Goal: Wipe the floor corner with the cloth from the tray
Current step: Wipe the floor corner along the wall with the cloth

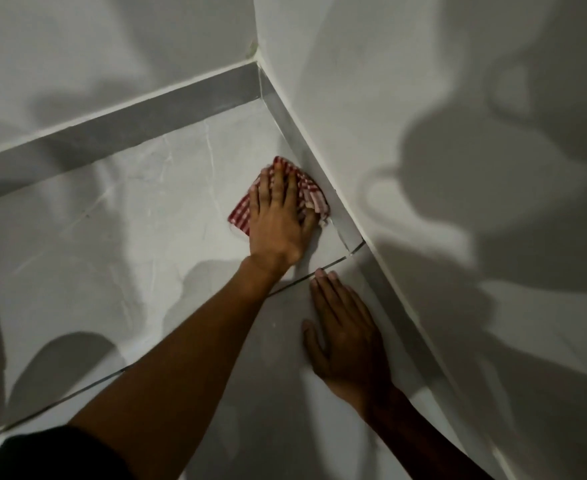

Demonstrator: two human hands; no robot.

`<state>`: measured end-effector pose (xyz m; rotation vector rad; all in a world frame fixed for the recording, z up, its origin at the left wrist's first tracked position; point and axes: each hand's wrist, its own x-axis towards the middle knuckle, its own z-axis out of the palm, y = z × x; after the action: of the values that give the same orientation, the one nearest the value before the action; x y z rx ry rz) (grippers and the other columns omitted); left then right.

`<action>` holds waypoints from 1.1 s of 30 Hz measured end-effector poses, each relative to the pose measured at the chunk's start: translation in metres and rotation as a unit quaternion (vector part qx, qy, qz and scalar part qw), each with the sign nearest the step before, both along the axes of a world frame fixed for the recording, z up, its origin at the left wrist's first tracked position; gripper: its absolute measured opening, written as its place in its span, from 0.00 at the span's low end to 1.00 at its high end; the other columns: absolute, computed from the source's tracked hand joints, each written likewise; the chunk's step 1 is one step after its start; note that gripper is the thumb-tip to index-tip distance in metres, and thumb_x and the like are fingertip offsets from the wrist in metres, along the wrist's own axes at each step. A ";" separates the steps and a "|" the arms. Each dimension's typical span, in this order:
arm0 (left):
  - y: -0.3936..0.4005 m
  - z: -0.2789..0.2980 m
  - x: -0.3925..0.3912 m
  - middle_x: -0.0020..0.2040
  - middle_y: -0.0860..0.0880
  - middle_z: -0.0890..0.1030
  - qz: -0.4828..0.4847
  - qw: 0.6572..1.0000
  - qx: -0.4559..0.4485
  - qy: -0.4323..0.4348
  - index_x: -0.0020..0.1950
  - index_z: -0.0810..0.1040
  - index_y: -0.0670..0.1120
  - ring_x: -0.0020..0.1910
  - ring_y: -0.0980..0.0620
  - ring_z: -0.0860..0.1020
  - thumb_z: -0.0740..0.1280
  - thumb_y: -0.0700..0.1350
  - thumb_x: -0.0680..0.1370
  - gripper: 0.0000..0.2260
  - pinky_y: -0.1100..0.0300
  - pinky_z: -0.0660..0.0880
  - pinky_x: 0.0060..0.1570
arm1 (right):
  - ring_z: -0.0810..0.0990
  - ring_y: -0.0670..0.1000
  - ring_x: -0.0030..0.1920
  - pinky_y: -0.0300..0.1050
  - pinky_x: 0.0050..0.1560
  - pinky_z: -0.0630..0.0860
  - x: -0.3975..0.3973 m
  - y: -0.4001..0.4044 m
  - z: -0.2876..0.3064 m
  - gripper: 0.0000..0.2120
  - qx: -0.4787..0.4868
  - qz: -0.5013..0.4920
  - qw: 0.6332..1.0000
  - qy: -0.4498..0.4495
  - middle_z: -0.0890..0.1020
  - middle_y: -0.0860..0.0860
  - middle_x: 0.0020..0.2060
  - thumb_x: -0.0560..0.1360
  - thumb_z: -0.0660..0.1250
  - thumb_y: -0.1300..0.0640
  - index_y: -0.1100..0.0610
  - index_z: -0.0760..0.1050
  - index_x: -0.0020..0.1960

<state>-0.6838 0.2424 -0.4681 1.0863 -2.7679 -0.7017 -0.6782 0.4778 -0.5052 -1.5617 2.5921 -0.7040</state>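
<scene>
- Fingers (280, 183) of the left hand (278, 220) lay spread flat, pressing the cloth (311, 192) onto the floor (129, 220) against the right skirting (323, 174), short of the corner.
- Pushing it deeper into the corner, pressure kept, would serve best.
- Right hand (345, 341) rested flat, fingers together, bracing on pale tile below grey walls (423, 81).

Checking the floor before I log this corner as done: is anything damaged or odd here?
Nothing looks damaged. The left hand presses the red-and-white cloth flat beside the baseboard, the right hand rests on the floor.
</scene>
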 end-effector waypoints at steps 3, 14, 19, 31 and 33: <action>0.008 -0.004 0.033 0.89 0.42 0.50 -0.092 0.994 -0.049 0.016 0.87 0.54 0.44 0.88 0.42 0.46 0.49 0.64 0.85 0.36 0.42 0.45 0.87 | 0.66 0.53 0.87 0.56 0.86 0.67 0.000 0.000 -0.001 0.31 0.010 -0.001 1.000 0.000 0.69 0.54 0.86 0.87 0.62 0.45 0.59 0.68 0.86; 0.002 -0.001 0.004 0.89 0.41 0.50 -0.053 0.998 -0.033 -0.020 0.87 0.55 0.44 0.88 0.39 0.44 0.47 0.66 0.83 0.38 0.40 0.40 0.86 | 0.56 0.53 0.90 0.55 0.89 0.54 0.006 -0.001 0.003 0.36 0.125 -0.010 0.992 0.028 0.57 0.53 0.90 0.90 0.46 0.36 0.56 0.53 0.91; 0.002 -0.004 0.046 0.89 0.47 0.49 -0.220 0.973 -0.064 -0.001 0.88 0.55 0.49 0.88 0.47 0.44 0.54 0.66 0.85 0.36 0.43 0.45 0.86 | 0.50 0.49 0.91 0.50 0.91 0.48 0.010 0.012 0.007 0.39 0.138 0.010 0.990 0.000 0.52 0.51 0.91 0.89 0.55 0.36 0.56 0.50 0.92; 0.031 -0.006 0.028 0.89 0.45 0.50 -0.166 0.985 -0.051 0.005 0.87 0.56 0.46 0.88 0.44 0.46 0.51 0.66 0.84 0.37 0.41 0.46 0.86 | 0.57 0.51 0.91 0.53 0.90 0.56 0.022 0.030 0.010 0.38 0.133 0.013 0.991 0.010 0.59 0.53 0.90 0.88 0.57 0.36 0.58 0.58 0.90; 0.016 -0.009 0.043 0.89 0.47 0.50 -0.250 0.966 -0.069 0.009 0.88 0.54 0.49 0.88 0.46 0.45 0.52 0.67 0.85 0.36 0.41 0.46 0.86 | 0.56 0.51 0.91 0.52 0.91 0.54 0.022 0.030 0.011 0.38 0.132 0.013 0.991 0.012 0.59 0.53 0.90 0.88 0.58 0.37 0.59 0.57 0.90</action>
<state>-0.6412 0.2586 -0.4769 0.3459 -3.0411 -0.5382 -0.6562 0.5079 -0.4944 -1.5261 2.5483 -0.3243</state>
